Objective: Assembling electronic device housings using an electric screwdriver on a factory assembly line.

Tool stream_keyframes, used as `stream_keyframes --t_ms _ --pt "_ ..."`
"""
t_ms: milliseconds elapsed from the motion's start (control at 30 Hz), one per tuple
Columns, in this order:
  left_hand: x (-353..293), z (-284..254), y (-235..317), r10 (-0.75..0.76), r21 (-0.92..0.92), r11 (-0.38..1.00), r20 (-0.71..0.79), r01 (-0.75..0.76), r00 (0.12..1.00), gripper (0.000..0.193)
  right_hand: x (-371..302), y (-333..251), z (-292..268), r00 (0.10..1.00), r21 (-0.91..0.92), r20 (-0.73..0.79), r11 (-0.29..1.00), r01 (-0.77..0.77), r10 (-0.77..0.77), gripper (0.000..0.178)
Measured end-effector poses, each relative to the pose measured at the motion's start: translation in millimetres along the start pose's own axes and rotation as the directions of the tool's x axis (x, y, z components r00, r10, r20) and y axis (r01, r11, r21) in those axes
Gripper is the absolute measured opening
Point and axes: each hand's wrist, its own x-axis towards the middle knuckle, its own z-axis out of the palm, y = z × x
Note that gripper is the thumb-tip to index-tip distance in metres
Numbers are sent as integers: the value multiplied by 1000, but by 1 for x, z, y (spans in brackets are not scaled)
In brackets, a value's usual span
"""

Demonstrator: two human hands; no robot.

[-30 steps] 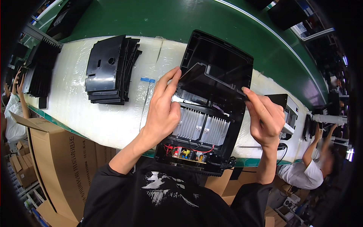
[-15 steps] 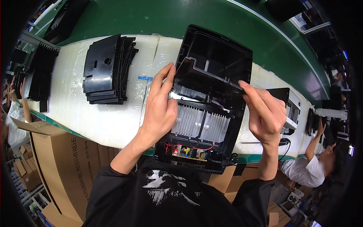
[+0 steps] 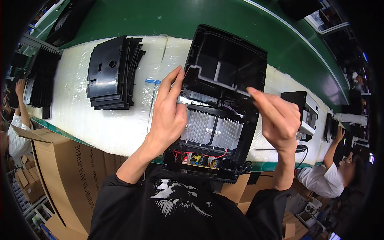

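A black plastic housing [image 3: 262,64] lies lengthwise in front of me, its inside showing. Finned silver heat sinks [image 3: 196,127] fill its middle, and a circuit board [image 3: 200,161] with red wires sits at the near end. Across the housing, a thin black plastic panel [image 3: 208,89] with a notched upper edge stands tilted. My left hand [image 3: 170,110] grips the panel's left side, fingers along the housing's left edge and thumb inward. My right hand [image 3: 280,120] pinches the panel's right end between thumb and fingers. The panel's lower edge is hard to make out against the black interior.
Left on the film-covered table [image 3: 74,80] lies a stack of black panels [image 3: 106,76], with finned black parts [image 3: 42,76] beyond. A black-and-white unit [image 3: 306,114] stands at right. Cardboard boxes [image 3: 66,176] stand below the table's left side. Co-workers [image 3: 326,180] sit at both sides.
My right hand has shifted slightly left with the panel's right end, and the panel's upper edge has tipped a little toward me. My left hand has barely moved.
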Motion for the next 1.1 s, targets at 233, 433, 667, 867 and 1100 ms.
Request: stream_keyframes --t_ms 233,433,667,867,1100 --pt "0 -1 -1 -22 -43 999 25 23 999 65 -16 -1 31 989 -65 138 997 -42 51 31" --pt "-1 -3 1 5 -109 994 -2 -5 1000 67 -24 2 44 995 -62 -9 994 -95 95 25" --pt "0 2 3 -32 -283 959 -47 17 998 68 -29 6 48 997 -117 11 990 -81 83 23" --pt "1 -1 5 33 -167 985 -34 -38 999 57 -23 6 46 816 203 365 818 -539 448 13" --pt "1 -5 5 -24 -165 986 -2 24 1000 50 -22 -11 30 879 209 220 860 -466 423 18"
